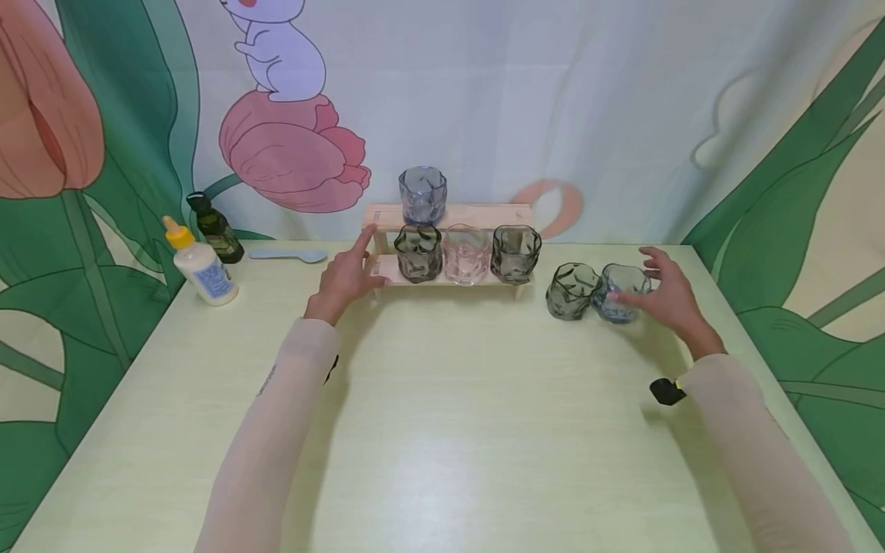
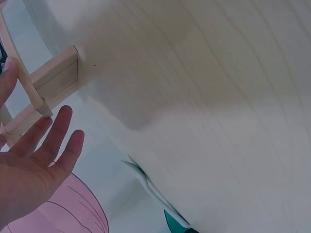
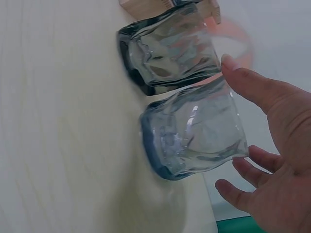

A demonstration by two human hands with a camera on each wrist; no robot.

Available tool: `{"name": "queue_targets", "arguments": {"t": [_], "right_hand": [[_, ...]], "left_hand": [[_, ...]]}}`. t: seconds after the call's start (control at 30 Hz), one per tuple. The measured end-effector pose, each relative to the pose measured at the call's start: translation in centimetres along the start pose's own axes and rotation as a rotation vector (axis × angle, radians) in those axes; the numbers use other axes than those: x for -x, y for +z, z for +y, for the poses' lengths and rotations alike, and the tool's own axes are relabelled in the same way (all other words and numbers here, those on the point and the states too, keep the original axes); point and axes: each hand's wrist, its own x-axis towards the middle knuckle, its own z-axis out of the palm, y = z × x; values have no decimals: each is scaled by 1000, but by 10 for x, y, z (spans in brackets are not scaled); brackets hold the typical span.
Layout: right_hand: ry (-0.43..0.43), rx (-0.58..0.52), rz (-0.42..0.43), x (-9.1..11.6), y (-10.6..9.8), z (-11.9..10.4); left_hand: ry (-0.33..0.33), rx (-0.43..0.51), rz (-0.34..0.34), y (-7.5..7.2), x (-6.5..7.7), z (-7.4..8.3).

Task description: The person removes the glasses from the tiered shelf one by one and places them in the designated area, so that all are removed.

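Pale wood-grained boards cover the table (image 1: 442,430), its far edge meeting a hanging cloth (image 1: 470,100) printed with tulips, green leaves and a white animal. At the far left corner stand a white bottle (image 1: 210,278) with a yellow cap and a dark bottle (image 1: 221,236); a light spoon (image 1: 283,254) lies just beside them.

Both arms, in pale sleeves, reach forward over the table. The left hand (image 1: 342,278) is at the left end of a two-tier wooden stand (image 1: 484,216), its index finger extended to the upper shelf's end and its thumb near the lower shelf; it is spread, not clenched. The right hand (image 1: 667,296) curves loosely about the rim of a bluish glass (image 3: 194,133), thumb on the near side and fingers beyond, with no firm grasp; whether every fingertip touches cannot be told.

That bluish glass stands upright on the table, right of the stand, mouth upward and base-to-rim axis vertical, close beside a grey-green glass (image 1: 572,293), also upright. The stand's long axis runs left to right along the cloth. Its upper shelf bears one blue-grey glass (image 1: 423,196); its lower shelf holds a pink glass (image 1: 466,257) between two dark glasses (image 1: 515,255), all mouth up.
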Motion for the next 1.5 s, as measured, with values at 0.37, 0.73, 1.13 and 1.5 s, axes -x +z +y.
{"name": "queue_targets", "arguments": {"t": [0.37, 0.73, 1.13, 1.5], "right_hand": [[-23, -44, 33, -17, -11, -24], [-109, -84, 3, -46, 7, -73], [-202, -74, -43, -81, 37, -133], [-244, -65, -99, -102, 61, -168]], "left_hand": [[1, 3, 1, 2, -2, -2], [0, -3, 2, 4, -2, -2], [-11, -4, 3, 3, -3, -2], [-22, -6, 3, 2, -3, -2]]}}
